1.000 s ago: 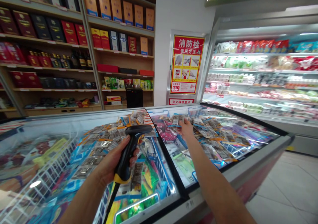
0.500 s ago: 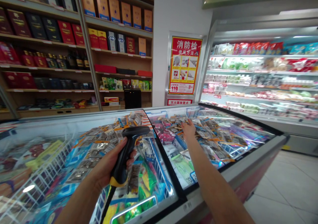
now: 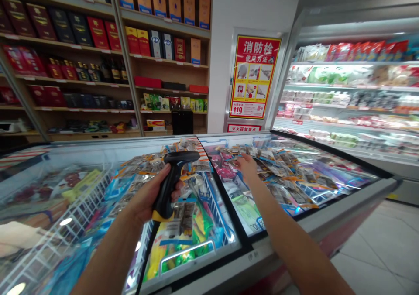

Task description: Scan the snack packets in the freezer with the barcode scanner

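My left hand (image 3: 153, 194) is wrapped round the handle of a black and yellow barcode scanner (image 3: 168, 186), held upright above the freezer with its cable hanging down. My right hand (image 3: 247, 167) reaches over the right-hand glass lid, its fingers bent and closed at the edge of a small flat packet (image 3: 233, 159); the fingertips are partly hidden. Beside it, a heap of similar clear and orange-edged packets (image 3: 281, 168) lies spread on the glass. Behind the scanner, more such packets (image 3: 140, 168) cover the left-hand lid.
The chest freezer (image 3: 258, 260) has a grey frame, with white wire baskets (image 3: 62, 238) and bagged goods below the glass. Shelves of boxed bottles (image 3: 98, 35) stand at the back left. A red fire-hydrant poster (image 3: 255, 77) hangs mid-wall, and a lit open refrigerator (image 3: 347, 94) stands to the right.
The view has tilted down slightly and shifted left. My right hand has moved a little left relative to the packets on the lid. The scanner stays in my left hand.
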A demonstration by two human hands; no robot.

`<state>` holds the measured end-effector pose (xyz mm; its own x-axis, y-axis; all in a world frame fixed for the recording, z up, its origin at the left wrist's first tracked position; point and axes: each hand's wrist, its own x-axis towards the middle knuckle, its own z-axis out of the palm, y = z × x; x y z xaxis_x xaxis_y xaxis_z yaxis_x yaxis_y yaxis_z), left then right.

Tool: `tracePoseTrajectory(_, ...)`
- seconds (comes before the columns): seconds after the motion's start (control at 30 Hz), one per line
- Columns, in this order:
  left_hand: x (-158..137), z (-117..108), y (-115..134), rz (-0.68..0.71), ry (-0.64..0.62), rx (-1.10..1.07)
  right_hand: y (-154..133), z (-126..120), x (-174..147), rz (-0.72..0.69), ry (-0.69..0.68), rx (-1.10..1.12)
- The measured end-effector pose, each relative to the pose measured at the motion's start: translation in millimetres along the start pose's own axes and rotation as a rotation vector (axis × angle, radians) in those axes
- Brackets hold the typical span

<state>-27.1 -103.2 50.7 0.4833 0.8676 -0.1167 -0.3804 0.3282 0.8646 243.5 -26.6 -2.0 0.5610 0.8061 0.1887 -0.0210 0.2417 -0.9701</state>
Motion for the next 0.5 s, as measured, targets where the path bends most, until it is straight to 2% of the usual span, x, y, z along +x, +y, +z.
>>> tracePoseTrajectory(0.03, 0, 0, 1, -0.001, -0.002, -0.007, -2, 10, -16, -0.016, -0.067, -0.035)
tracePoseTrajectory(0.13, -1, -2, 4, -0.004, 0.015, -0.027, -9, 39, -71, -0.335, -0.581, -0.411)
tracePoseTrajectory(0.2, -1, -3, 5, 0.005, 0.02, -0.033, -13, 50, -104, -0.474, -0.795, -0.697)
tracePoseTrajectory(0.27, -1, -4, 4, 0.012, 0.001, -0.035, -16, 54, -125, -0.55, -0.841, -0.966)
tracePoseTrajectory(0.33, -1, -4, 3, 0.014, -0.019, -0.038, -17, 54, -131, -0.574, -0.842, -1.127)
tracePoseTrajectory(0.4, 0, -2, 2, 0.004, -0.016, -0.039, -16, 51, -127, -0.559, -0.851, -1.157)
tracePoseTrajectory(0.5, 0, 1, 1, -0.012, 0.014, -0.037, -11, 48, -111, -0.484, -0.823, -1.043)
